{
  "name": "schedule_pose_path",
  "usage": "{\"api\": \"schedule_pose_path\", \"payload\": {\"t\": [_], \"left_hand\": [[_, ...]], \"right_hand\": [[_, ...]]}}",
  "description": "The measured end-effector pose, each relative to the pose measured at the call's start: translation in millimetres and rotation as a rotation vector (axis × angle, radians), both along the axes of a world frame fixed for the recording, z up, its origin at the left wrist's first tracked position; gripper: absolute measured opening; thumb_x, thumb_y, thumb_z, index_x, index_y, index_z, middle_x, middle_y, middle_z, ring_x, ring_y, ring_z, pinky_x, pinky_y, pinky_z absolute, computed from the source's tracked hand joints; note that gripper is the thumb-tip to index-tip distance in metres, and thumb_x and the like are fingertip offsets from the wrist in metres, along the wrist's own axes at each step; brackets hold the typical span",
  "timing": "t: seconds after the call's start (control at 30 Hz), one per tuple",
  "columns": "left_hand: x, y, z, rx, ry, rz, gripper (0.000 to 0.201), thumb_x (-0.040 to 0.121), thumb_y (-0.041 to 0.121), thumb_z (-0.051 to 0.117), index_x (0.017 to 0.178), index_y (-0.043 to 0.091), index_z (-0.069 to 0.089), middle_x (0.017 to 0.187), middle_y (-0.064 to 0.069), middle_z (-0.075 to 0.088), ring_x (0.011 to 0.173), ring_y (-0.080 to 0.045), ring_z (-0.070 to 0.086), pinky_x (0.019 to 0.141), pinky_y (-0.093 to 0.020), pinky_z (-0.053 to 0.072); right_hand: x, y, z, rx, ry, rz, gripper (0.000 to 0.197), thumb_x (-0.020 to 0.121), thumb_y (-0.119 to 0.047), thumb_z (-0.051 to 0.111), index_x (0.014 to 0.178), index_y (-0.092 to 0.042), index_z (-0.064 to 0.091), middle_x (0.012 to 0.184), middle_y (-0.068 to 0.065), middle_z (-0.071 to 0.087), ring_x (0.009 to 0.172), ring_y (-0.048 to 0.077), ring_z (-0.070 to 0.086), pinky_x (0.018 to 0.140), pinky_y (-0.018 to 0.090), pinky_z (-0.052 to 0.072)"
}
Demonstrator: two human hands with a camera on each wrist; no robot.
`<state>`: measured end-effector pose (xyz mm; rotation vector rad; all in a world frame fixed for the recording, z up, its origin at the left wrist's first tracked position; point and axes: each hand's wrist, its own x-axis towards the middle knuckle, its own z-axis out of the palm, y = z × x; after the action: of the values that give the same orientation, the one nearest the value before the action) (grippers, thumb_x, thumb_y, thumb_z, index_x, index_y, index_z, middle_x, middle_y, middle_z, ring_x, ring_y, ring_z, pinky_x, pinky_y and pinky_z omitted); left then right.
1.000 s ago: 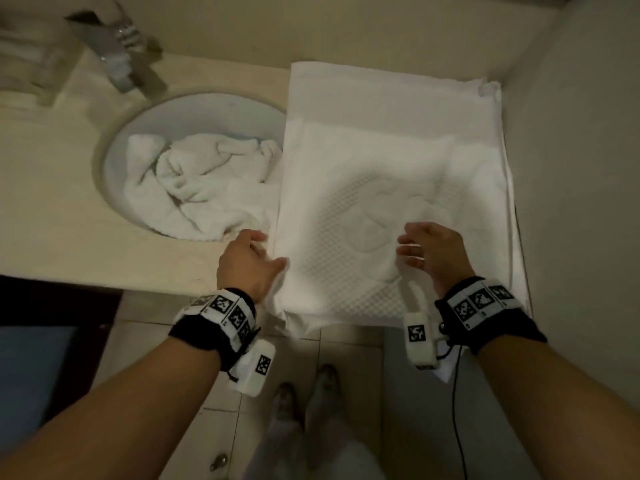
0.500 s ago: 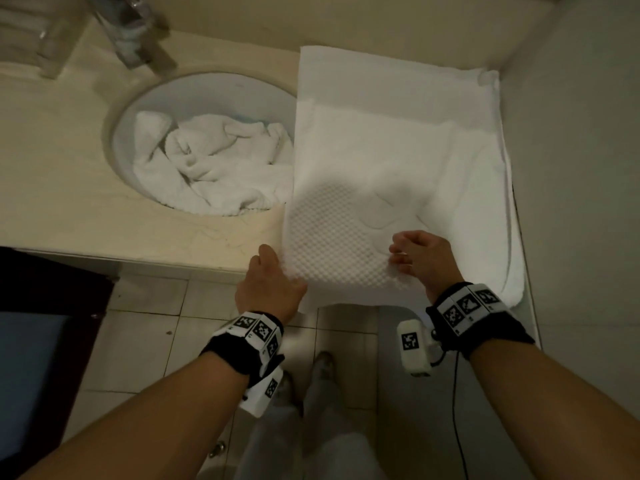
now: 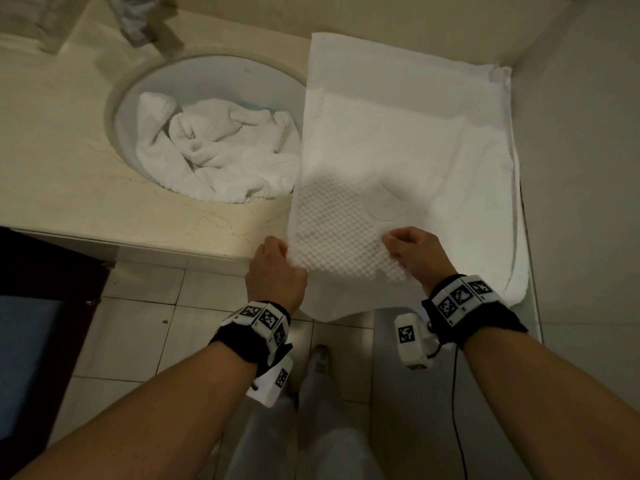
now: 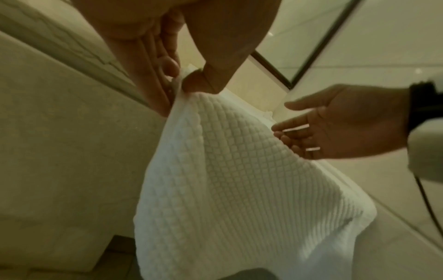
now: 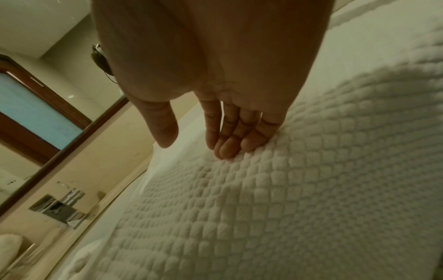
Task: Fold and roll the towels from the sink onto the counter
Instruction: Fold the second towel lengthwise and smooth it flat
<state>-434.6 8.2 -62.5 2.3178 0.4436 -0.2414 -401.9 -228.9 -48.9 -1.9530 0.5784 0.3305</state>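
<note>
A white waffle-textured towel point(image 3: 388, 150) lies spread on the counter point(image 3: 69, 174) to the right of the sink, and its near end hangs over the front edge. My left hand point(image 3: 280, 261) pinches the towel's left near edge point(image 4: 215, 170) between thumb and fingers point(image 4: 191, 83). My right hand point(image 3: 398, 244) lies on the towel near the front edge, with straight fingers point(image 5: 227, 145) touching the cloth point(image 5: 311, 189) and the thumb held apart. More white towels point(image 3: 214, 157) lie crumpled in the round sink point(image 3: 242, 74).
A metal faucet point(image 3: 138, 26) stands behind the sink. A wall point(image 3: 581, 168) runs close along the towel's right side and another wall along the back. Tiled floor point(image 3: 138, 323) and my feet show below the counter edge. A cable hangs from my right wrist.
Both hands have drawn back along the towel toward the counter's front edge. The left hand has gone from resting at the towel's left edge to pinching it.
</note>
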Motion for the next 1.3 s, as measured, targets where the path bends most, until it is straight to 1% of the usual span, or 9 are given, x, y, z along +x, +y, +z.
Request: {"api": "schedule_pose_path", "payload": {"t": [0.17, 0.3, 0.53, 0.63, 0.73, 0.83, 0.97, 1.1, 1.3], "left_hand": [[4, 10, 9, -0.156, 0.081, 0.134, 0.026, 0.083, 0.006, 0.058, 0.102, 0.019, 0.070, 0.092, 0.004, 0.069, 0.088, -0.018, 0.062, 0.079, -0.025, 0.046], [12, 20, 5, -0.252, 0.152, 0.193, 0.030, 0.081, 0.002, 0.051, 0.090, 0.016, 0.077, 0.087, -0.001, 0.074, 0.085, -0.023, 0.067, 0.077, -0.031, 0.056], [14, 36, -7, -0.369, 0.190, 0.448, 0.025, 0.080, 0.008, 0.055, 0.064, 0.019, 0.071, 0.068, 0.001, 0.073, 0.077, -0.024, 0.069, 0.075, -0.034, 0.059], [17, 46, -4, -0.649, 0.198, 0.624, 0.022, 0.085, 0.006, 0.055, 0.067, 0.012, 0.066, 0.057, 0.005, 0.071, 0.072, -0.022, 0.068, 0.066, -0.030, 0.051], [18, 54, 14, -0.962, 0.203, 0.777, 0.014, 0.088, 0.014, 0.054, 0.078, 0.010, 0.063, 0.076, -0.004, 0.076, 0.068, -0.018, 0.069, 0.070, -0.029, 0.052], [24, 61, 33, -1.025, 0.203, 0.715, 0.013, 0.089, 0.020, 0.055, 0.081, 0.012, 0.062, 0.088, -0.006, 0.077, 0.075, -0.019, 0.069, 0.074, -0.030, 0.051], [41, 66, 58, -0.966, 0.157, 0.681, 0.013, 0.091, 0.020, 0.057, 0.086, 0.011, 0.065, 0.092, -0.008, 0.076, 0.076, -0.020, 0.067, 0.067, -0.030, 0.050], [59, 69, 72, -0.959, 0.136, 0.631, 0.013, 0.091, 0.021, 0.059, 0.087, 0.011, 0.067, 0.093, -0.008, 0.075, 0.079, -0.021, 0.068, 0.073, -0.033, 0.050], [82, 70, 77, -1.058, 0.129, 0.727, 0.015, 0.093, 0.023, 0.059, 0.087, 0.011, 0.066, 0.088, -0.006, 0.073, 0.076, -0.020, 0.065, 0.072, -0.032, 0.049]], "right_hand": [[2, 0, -1, -0.017, 0.022, 0.002, 0.026, 0.087, -0.035, 0.072, 0.099, -0.013, 0.069, 0.078, 0.000, 0.067, 0.066, 0.010, 0.058, 0.066, 0.026, 0.046], [4, 0, -1, -0.010, 0.027, -0.014, 0.023, 0.086, -0.033, 0.072, 0.095, -0.013, 0.070, 0.081, 0.000, 0.069, 0.067, 0.011, 0.059, 0.064, 0.026, 0.047], [7, -3, -1, 0.083, 0.043, -0.087, 0.022, 0.088, -0.031, 0.071, 0.092, -0.009, 0.070, 0.079, 0.007, 0.067, 0.062, 0.014, 0.055, 0.056, 0.025, 0.042], [5, -3, 3, 0.148, 0.038, -0.127, 0.021, 0.090, -0.031, 0.069, 0.090, -0.009, 0.069, 0.080, 0.010, 0.067, 0.063, 0.016, 0.055, 0.054, 0.026, 0.041], [0, -3, 15, 0.213, 0.043, -0.178, 0.025, 0.091, -0.034, 0.067, 0.094, -0.009, 0.067, 0.086, 0.010, 0.069, 0.070, 0.020, 0.062, 0.061, 0.030, 0.048], [1, -5, 38, 0.191, 0.035, -0.173, 0.025, 0.092, -0.035, 0.065, 0.097, -0.010, 0.067, 0.091, 0.010, 0.069, 0.076, 0.023, 0.064, 0.068, 0.033, 0.050], [26, -7, 82, 0.061, -0.053, -0.066, 0.015, 0.092, -0.026, 0.066, 0.095, -0.012, 0.067, 0.093, 0.011, 0.069, 0.075, 0.023, 0.065, 0.070, 0.034, 0.049], [78, 4, 121, -0.058, -0.149, 0.109, 0.013, 0.091, -0.023, 0.065, 0.096, -0.011, 0.070, 0.088, 0.004, 0.072, 0.075, 0.020, 0.068, 0.072, 0.035, 0.051], [180, 48, 127, -0.130, -0.154, 0.404, 0.022, 0.091, -0.029, 0.067, 0.102, -0.010, 0.069, 0.093, 0.001, 0.072, 0.078, 0.019, 0.069, 0.074, 0.036, 0.054]]}}
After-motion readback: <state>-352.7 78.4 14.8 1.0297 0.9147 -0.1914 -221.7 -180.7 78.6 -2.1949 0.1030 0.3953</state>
